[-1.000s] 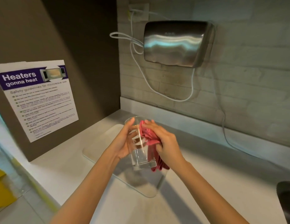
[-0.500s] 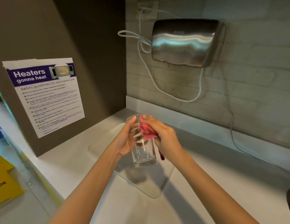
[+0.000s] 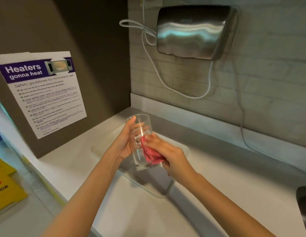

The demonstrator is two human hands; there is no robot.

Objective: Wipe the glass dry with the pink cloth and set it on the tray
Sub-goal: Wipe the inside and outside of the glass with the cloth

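Glass (image 3: 140,139) is sitting upright in the air between both hands, just above the tray (image 3: 183,150), not touching it. The left hand (image 3: 125,142) is closing around its left wall, thumb reaching up near the rim and fingers showing through the clear side. The right hand (image 3: 167,153) is clenching the pink cloth (image 3: 151,153) and pressing it against the lower right wall, near the base.

Judging by its look, this tumbler is rigid, smooth and likely slick while damp, and it will break if dropped on the hard counter (image 3: 234,185); the thick base is probably carrying most of the weight. The safest hold seems to be a full wrap around the middle of the wall, as the left hand is doing, rather than a pinch at the thin rim. The cloth is soft and bunching, so it can add friction.

Below, the tray is lying flat and bare, with its near edge toward the person. The counter is offering free room to the right, while the brown panel with the notice (image 3: 44,93) is closing off the left and the tiled wall (image 3: 268,100) the far side.
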